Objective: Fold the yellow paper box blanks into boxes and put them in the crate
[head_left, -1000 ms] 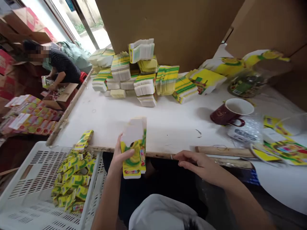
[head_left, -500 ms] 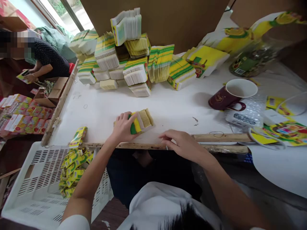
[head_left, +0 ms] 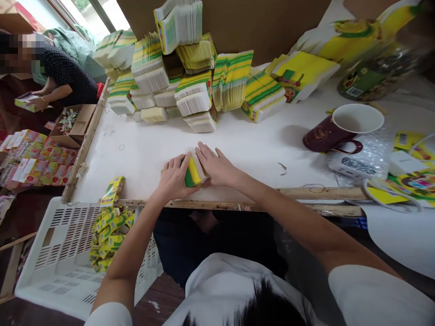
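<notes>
A small stack of flat yellow-and-green cartons [head_left: 192, 173] lies on the white table [head_left: 142, 149] close to its front edge. My left hand [head_left: 175, 175] is wrapped round the stack's left end. From the right, my right hand [head_left: 215, 165] presses against the other end, its fingers stretched together over the top and side. Both palms hide much of the stack. Left of my left hand, a single folded yellow carton [head_left: 113, 191] rests at the table's edge.
Piles of flat cartons [head_left: 193, 95] line the back. A maroon mug [head_left: 321, 135] stands at right on bubble wrap [head_left: 370, 158], near a plastic jar [head_left: 363, 83]. Below left, a white crate [head_left: 44, 267] holds folded cartons [head_left: 108, 237]. Another person [head_left: 64, 74] handles a box at far left.
My right hand has moved left from the table's edge onto the right end of the carton stack. My left hand keeps its hold. The view has shifted slightly.
</notes>
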Demonstrator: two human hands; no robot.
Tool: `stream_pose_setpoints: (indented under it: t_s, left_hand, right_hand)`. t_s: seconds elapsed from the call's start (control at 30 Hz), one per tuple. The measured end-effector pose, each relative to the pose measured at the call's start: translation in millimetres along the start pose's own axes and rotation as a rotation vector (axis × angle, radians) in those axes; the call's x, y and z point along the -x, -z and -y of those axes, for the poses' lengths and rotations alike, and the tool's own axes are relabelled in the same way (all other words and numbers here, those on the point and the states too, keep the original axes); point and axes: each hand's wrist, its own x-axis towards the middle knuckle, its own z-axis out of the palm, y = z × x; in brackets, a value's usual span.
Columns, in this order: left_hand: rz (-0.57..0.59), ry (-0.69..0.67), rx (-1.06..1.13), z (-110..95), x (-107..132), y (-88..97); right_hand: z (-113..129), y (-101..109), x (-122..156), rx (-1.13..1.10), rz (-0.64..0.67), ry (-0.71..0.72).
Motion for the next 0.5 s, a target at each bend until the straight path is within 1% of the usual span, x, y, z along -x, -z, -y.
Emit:
stream_pose_setpoints:
  t_s: [0.07,0.2,0.3,0.4,0.5]
  left_hand:
    - [0.017,0.014,0.024,7,10,2.6]
    - [0.04,0.118,0.099,25,40,2.9]
    - [-0.016,0.189,0.135,25,53,-1.4]
    - [-0.096,0.223,0.055,13,47,-5.6]
    - [-0.097,0.199,0.006,1,30,-6.4]
  right_hand:
    - [1,-1,2,0.008,-0.022,0.004]
    - [1,-1,6,-0.014,-0.025,0.021]
    - [2,-5,5,-0.023,-0.047,0.022]
    - [3,-10,2,-0.03,-0.072,0.029]
    - [4,-10,0,-0.067,-0.067,0.041]
